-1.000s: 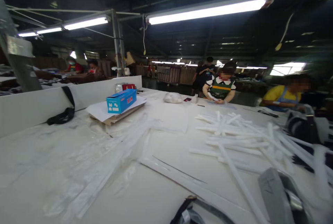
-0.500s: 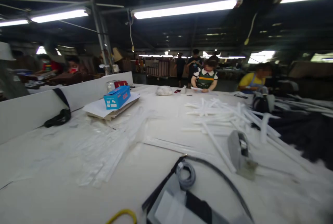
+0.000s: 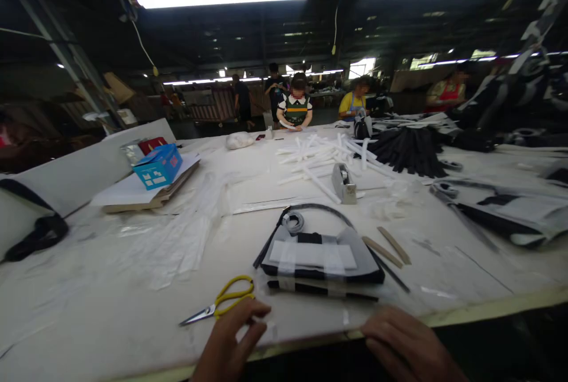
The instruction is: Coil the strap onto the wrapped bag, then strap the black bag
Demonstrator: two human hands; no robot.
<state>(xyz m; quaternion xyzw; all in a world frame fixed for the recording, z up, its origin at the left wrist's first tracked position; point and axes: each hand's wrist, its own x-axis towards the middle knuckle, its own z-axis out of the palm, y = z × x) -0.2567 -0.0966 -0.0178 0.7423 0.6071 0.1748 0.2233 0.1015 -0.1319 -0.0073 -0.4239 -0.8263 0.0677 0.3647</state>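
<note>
My left hand [image 3: 235,337] is at the near table edge, thumb and forefinger apart and nothing between them. Just beyond its fingertips lie yellow-handled scissors [image 3: 219,299], blades pointing left. My right hand [image 3: 406,340] is also at the front edge, fingers bent and close together; anything in them is hidden. Between and beyond the hands lies a black bag [image 3: 366,275] with a curved strap, partly covered by translucent wrapping and a white pad [image 3: 313,255]. A grey strap coil [image 3: 293,222] rests at its top. Neither hand touches the bag.
A tape dispenser [image 3: 344,184] stands behind the bag, near a heap of white strips [image 3: 317,160]. Two brown strips [image 3: 393,246] lie to the right, before another wrapped bag [image 3: 510,210]. A blue box [image 3: 158,166] sits on boards at left. Co-workers are across the table.
My view has turned right and tilted down. Both hands have come into view at the bottom. The scissors and bag now show fully.
</note>
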